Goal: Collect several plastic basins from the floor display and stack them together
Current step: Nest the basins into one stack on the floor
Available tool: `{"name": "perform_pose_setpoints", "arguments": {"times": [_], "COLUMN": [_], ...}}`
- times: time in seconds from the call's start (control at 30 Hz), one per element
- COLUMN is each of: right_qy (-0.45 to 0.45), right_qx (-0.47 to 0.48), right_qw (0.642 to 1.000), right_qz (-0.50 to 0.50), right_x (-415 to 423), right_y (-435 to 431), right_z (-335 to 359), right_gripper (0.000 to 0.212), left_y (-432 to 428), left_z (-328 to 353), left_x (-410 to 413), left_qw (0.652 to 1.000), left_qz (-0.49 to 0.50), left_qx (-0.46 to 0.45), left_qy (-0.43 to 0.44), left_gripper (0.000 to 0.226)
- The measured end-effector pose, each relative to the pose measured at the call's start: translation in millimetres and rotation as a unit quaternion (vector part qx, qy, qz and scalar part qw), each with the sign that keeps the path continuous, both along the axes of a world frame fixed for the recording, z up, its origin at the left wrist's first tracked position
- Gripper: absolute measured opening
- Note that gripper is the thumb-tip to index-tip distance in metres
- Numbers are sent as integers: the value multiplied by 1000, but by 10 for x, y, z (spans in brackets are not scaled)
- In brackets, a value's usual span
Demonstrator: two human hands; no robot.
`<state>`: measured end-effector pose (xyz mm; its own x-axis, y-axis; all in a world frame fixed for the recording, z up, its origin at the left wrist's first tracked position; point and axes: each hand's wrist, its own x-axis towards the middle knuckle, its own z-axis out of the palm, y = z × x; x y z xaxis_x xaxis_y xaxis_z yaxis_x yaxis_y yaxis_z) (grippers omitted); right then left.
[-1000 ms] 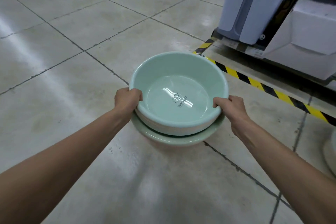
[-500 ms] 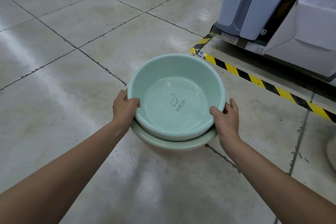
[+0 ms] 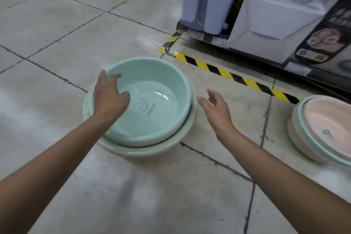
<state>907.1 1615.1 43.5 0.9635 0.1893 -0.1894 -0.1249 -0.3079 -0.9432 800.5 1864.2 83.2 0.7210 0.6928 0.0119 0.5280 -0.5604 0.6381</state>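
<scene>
Item inspected: the mint-green basin [image 3: 152,112], centre of frame. It sits nested, mouth up, inside a wider, paler green basin [image 3: 144,151], which stands on the tiled floor [image 3: 57,43]. The upper basin rides slightly proud of the lower one, and its rim looks roughly level.

Change noted: half a second ago both hands gripped the upper basin's rim, one on each side. Both grips are now released. The left hand [image 3: 110,99] is over the left rim with its fingers spread and holds nothing. It is blurred, so I cannot tell whether it touches the rim. The right hand [image 3: 216,106] is just right of the stack, clear of both rims, with the palm turned inward, the fingers loosely spread and nothing in it.

Assessment: this basin has been placed and left to stand. The two-basin stack appears stable without support, so that step can be counted as done.

Surroundings: at the right edge of frame a pink basin [image 3: 328,116] has come into view, itself nested in a blue-rimmed one and a cream one. It is well apart from the green stack. It is probably the next one to collect, and the right hand is the nearer to it. Yellow-and-black hazard tape [image 3: 228,74] runs diagonally behind the stack. Beyond it, at upper right, stand boxed goods [image 3: 275,15].
</scene>
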Motion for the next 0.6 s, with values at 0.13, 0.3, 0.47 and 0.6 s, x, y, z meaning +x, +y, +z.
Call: {"name": "perform_pose_setpoints", "arguments": {"times": [0.13, 0.3, 0.47, 0.6], "right_qy": [-48, -107, -79, -8], "right_qx": [-40, -80, -94, -107], "right_qw": [997, 967, 921, 911], "right_qz": [-44, -217, -369, -399], "right_x": [163, 358, 495, 569], "right_y": [-849, -2187, -3408, -4007], "right_z": [259, 480, 334, 4], "right_gripper": [50, 29, 32, 50], "left_y": [-624, -1746, -2806, -3507], "left_z": [279, 457, 405, 69], "left_x": [523, 1229, 1799, 2130], "left_qw": [988, 954, 920, 908], "left_qz": [-127, -255, -331, -272], "left_qx": [-78, -155, -208, -313], "left_qy": [-35, -13, 32, 63], "left_gripper": [41, 32, 22, 31]}}
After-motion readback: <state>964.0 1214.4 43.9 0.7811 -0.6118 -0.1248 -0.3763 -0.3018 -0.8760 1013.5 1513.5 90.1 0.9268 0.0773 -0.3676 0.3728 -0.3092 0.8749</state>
